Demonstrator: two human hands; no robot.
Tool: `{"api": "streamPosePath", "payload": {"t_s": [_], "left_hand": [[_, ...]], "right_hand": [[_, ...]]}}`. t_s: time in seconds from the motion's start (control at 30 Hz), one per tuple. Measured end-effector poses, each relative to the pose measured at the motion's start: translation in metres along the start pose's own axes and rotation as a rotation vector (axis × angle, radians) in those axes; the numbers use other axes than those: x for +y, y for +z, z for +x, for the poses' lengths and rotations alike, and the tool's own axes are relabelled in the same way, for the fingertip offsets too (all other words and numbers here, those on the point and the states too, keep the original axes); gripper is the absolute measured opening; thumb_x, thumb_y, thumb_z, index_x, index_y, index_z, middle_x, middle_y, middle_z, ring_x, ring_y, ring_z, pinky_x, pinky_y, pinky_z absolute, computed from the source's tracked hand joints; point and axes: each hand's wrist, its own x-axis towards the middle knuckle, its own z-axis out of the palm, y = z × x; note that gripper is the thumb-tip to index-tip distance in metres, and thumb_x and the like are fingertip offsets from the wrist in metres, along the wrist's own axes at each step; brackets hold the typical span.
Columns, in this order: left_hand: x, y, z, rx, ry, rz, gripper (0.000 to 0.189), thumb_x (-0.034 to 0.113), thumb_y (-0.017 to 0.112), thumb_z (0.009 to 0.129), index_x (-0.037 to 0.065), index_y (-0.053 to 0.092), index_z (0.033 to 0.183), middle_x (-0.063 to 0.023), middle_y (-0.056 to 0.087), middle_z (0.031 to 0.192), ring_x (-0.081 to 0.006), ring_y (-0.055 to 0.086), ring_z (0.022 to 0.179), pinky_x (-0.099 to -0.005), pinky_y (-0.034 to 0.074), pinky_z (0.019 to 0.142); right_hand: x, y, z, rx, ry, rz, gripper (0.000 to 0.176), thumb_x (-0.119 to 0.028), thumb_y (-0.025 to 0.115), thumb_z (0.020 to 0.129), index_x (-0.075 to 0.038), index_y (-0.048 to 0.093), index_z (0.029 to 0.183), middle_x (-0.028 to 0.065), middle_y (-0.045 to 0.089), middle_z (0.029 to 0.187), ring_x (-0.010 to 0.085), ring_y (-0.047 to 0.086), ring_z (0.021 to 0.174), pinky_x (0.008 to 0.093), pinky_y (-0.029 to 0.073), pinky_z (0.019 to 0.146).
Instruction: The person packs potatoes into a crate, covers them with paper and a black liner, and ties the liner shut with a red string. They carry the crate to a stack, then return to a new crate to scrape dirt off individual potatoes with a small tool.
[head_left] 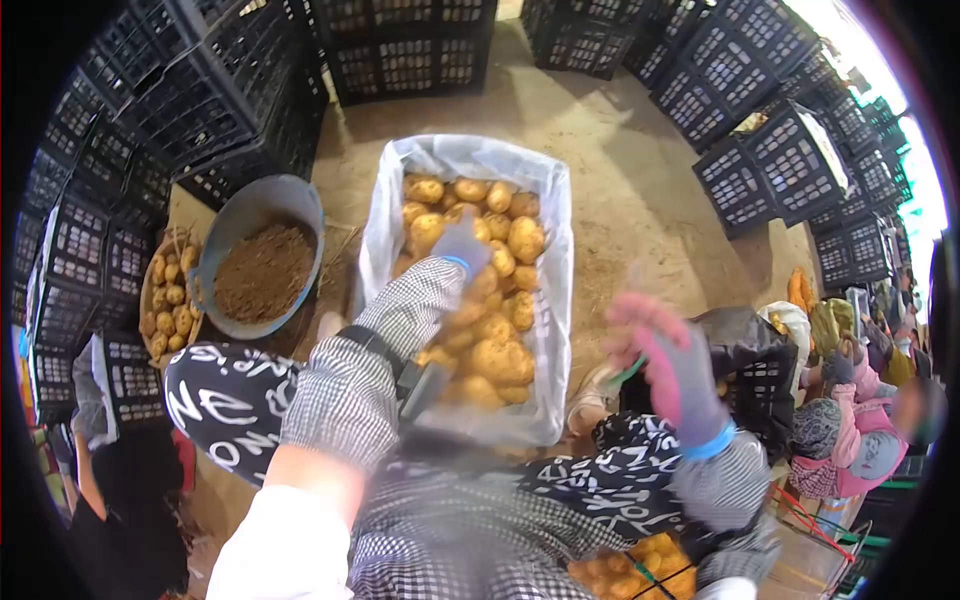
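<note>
A crate lined with clear plastic (558, 300) stands in front of me, filled with potatoes (500, 360). My left hand (463, 247), in a grey glove, is over the potatoes in the crate's upper middle. Its fingers point away from me and are blurred, so a grip on a potato cannot be made out. To the right of the crate, my right hand (672, 365) is raised in a pink and grey glove, smeared by motion. Its fingers look spread, with no potato in them. A thin green strip (628, 374) shows beside these fingers.
A grey tub of soil (265, 275) and a basket of potatoes (172, 305) stand at left. Stacked black crates (405, 50) surround the floor (620, 160). Another person (860, 440) works at far right, and a dark-clothed person (120, 510) is at lower left.
</note>
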Motion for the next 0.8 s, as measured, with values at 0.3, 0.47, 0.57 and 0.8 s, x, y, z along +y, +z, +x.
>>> {"api": "streamPosePath", "payload": {"t_s": [0.3,0.47,0.57,0.8], "left_hand": [[0.058,-0.037,-0.109,-0.232,0.172,-1.153,0.085,-0.005,0.077,0.069,0.007,0.037,0.142,-0.0122,0.053,0.129,-0.0211,0.054,0.118,-0.0304,0.045,0.101],[0.053,-0.06,-0.186,-0.365,0.355,-0.864,0.087,0.0,0.076,0.077,0.005,0.028,0.149,-0.0093,0.042,0.141,-0.0176,0.042,0.131,-0.0319,0.037,0.108],[0.042,-0.055,-0.207,-0.403,0.225,-1.097,0.085,-0.005,0.073,0.074,0.006,0.03,0.147,-0.0114,0.049,0.132,-0.0175,0.05,0.121,-0.0303,0.043,0.103],[0.032,-0.057,-0.209,-0.517,0.128,-1.078,0.079,0.004,0.072,0.083,0.007,0.028,0.149,-0.0087,0.042,0.14,-0.0154,0.047,0.122,-0.0296,0.042,0.102]], "right_hand": [[0.085,0.029,0.014,0.196,0.112,0.355,0.047,-0.016,0.057,0.096,0.003,0.047,0.137,0.0072,0.06,0.123,0.0114,0.061,0.087,0.0252,0.05,0.075],[0.084,0.063,0.007,-0.113,0.111,0.418,0.067,-0.024,0.069,0.091,0.0,0.037,0.144,0.0055,0.055,0.127,0.0111,0.058,0.1,0.024,0.05,0.08],[0.084,0.078,0.001,-0.122,-0.021,0.243,0.066,-0.021,0.074,0.086,0.0,0.042,0.14,0.0071,0.057,0.123,0.013,0.057,0.106,0.0259,0.05,0.086],[0.091,0.09,-0.002,0.037,-0.085,-0.006,0.048,-0.01,0.071,0.083,0.0,0.055,0.128,0.012,0.062,0.113,0.0196,0.062,0.097,0.0297,0.05,0.085]]}}
